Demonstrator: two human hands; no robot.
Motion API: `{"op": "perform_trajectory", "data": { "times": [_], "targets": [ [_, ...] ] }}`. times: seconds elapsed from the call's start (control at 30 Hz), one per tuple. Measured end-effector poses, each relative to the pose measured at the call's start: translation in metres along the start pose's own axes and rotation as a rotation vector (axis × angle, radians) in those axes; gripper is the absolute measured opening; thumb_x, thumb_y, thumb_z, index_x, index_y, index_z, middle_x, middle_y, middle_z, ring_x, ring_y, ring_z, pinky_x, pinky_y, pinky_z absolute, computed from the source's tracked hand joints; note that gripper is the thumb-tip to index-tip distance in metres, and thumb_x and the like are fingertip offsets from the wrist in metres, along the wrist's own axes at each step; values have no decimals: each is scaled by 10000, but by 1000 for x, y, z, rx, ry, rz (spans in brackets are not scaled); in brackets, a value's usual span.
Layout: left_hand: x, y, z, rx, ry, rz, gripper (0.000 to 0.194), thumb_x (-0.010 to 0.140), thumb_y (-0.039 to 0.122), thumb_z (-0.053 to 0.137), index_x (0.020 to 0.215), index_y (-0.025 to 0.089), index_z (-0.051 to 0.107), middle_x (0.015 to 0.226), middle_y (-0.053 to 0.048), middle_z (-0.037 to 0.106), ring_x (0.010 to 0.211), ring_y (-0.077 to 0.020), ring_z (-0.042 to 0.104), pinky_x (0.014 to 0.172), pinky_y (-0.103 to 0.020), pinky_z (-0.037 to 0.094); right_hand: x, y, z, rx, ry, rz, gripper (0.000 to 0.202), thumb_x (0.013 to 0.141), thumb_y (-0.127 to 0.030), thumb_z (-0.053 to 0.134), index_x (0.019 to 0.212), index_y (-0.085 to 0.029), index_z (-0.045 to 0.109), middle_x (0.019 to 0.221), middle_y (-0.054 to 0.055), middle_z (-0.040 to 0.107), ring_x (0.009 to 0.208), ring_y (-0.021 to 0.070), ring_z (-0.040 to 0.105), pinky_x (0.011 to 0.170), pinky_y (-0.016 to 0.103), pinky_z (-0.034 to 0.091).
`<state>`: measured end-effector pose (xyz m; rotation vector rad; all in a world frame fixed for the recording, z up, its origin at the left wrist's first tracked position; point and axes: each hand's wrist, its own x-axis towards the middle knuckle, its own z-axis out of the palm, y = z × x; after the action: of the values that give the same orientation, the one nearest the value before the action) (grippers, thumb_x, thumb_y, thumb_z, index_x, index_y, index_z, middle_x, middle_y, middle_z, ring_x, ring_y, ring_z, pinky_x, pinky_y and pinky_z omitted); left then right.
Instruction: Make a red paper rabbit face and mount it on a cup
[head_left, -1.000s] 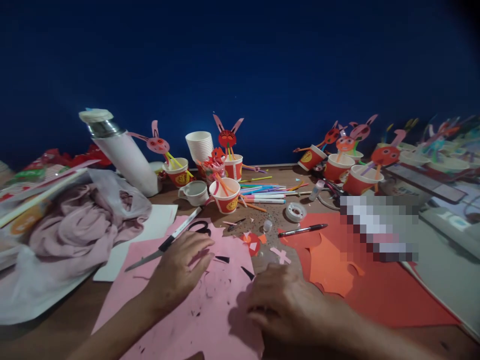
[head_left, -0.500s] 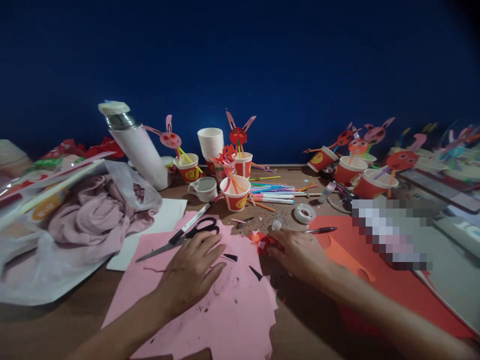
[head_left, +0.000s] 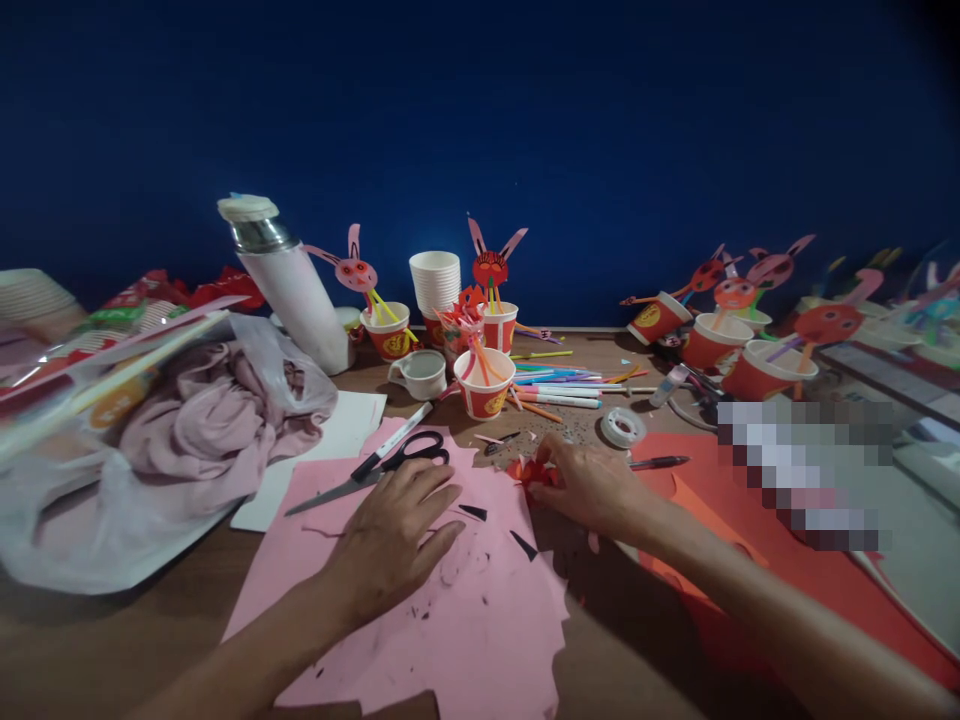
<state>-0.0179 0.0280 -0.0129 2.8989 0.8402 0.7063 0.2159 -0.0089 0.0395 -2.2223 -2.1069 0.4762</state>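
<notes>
My left hand (head_left: 405, 530) lies with spread fingers on the pink paper (head_left: 480, 610), beside the black-handled scissors (head_left: 409, 455) and a marker (head_left: 390, 442). Two small black triangles (head_left: 523, 545) lie to its right. My right hand (head_left: 592, 483) is bent over small red paper scraps (head_left: 531, 472) at the upper right edge of the pink paper. Its fingertips are at the scraps, and whether they grip one cannot be made out. A tape roll (head_left: 622, 427) and a black pen (head_left: 658, 463) are near this hand.
Red paper (head_left: 795, 570) lies at the right. Colored sticks and markers (head_left: 559, 393) are beyond my hands, with paper cups (head_left: 484, 390) holding rabbit-faced figures (head_left: 490, 268). A white flask (head_left: 292, 305) and a plastic bag with pink cloth (head_left: 202, 430) stand left.
The whole view has shifted slightly, so things appear further right. My right hand's fingers have moved a little over the red scraps. My left hand rests in the same place on the paper.
</notes>
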Motion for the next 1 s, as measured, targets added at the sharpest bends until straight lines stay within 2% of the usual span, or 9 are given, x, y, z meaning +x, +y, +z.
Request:
{"op": "perform_trajectory", "data": {
  "times": [0.13, 0.23, 0.4, 0.53, 0.6, 0.67, 0.8, 0.9, 1.0],
  "targets": [
    [0, 0, 0, -20, 8, -11, 240, 874, 249, 482, 1053, 147, 607, 1132, -131, 602, 1080, -276, 495, 875, -456, 456, -3, 5, -3, 117, 1, -18, 111, 755, -232, 517, 817, -198, 603, 640, 1, 651, 581, 139, 583, 494, 226, 282],
    [1, -1, -1, -13, 30, 3, 227, 873, 239, 481, 1045, 156, 604, 1122, -128, 605, 1084, -271, 502, 876, -441, 461, -9, 12, -12, 211, 12, -50, 112, 779, -257, 496, 757, -203, 592, 588, -27, 614, 535, 108, 539, 486, 211, 293],
    [3, -2, -3, -52, 112, 4, 194, 864, 204, 483, 1003, 173, 615, 1102, -119, 608, 1058, -246, 530, 881, -399, 463, -12, 19, -27, 272, 208, -66, 103, 761, -264, 520, 712, -204, 590, 592, -22, 591, 554, 119, 495, 502, 229, 287],
    [7, 2, -11, -158, 124, -76, 192, 863, 193, 474, 962, 157, 635, 1088, -122, 611, 1068, -237, 536, 895, -378, 458, -10, 21, -23, 353, 320, -76, 134, 770, -274, 506, 703, -199, 596, 630, -5, 601, 572, 124, 492, 530, 246, 309],
    [13, 7, -16, -283, 74, -155, 198, 869, 207, 460, 904, 164, 649, 1083, -111, 613, 1056, -221, 544, 850, -334, 477, -8, 23, -18, 515, 317, -77, 161, 781, -313, 499, 689, -195, 558, 610, -14, 574, 541, 113, 479, 513, 242, 317],
    [21, 13, -22, -460, 9, -275, 220, 871, 239, 450, 827, 174, 656, 1032, -89, 630, 984, -198, 573, 733, -271, 498, -7, 24, -13, 769, 230, -51, 181, 760, -359, 523, 686, -195, 507, 575, -34, 540, 498, 99, 468, 486, 232, 325],
    [45, 28, -26, -879, -160, -616, 183, 795, 287, 530, 835, 157, 653, 761, -37, 643, 631, -134, 562, 540, -230, 440, -10, 22, 0, 1218, 35, 57, 298, 675, -448, 624, 684, -195, 466, 512, -62, 520, 446, 80, 465, 458, 210, 342],
    [57, 36, -18, -1219, -173, -704, 274, 736, 356, 623, 882, 126, 645, 761, -41, 630, 617, -117, 548, 537, -217, 414, -15, 17, 10, 1315, 37, 77, 317, 681, -459, 650, 708, -189, 488, 520, -58, 542, 459, 79, 479, 456, 201, 353],
    [62, 41, -7, -1376, -205, -742, 339, 716, 401, 659, 882, 108, 635, 788, -57, 632, 645, -122, 558, 565, -222, 413, -20, 14, 16, 1324, 15, 56, 316, 714, -477, 633, 746, -191, 501, 537, -47, 560, 460, 83, 476, 420, 193, 343]
  ]
}}
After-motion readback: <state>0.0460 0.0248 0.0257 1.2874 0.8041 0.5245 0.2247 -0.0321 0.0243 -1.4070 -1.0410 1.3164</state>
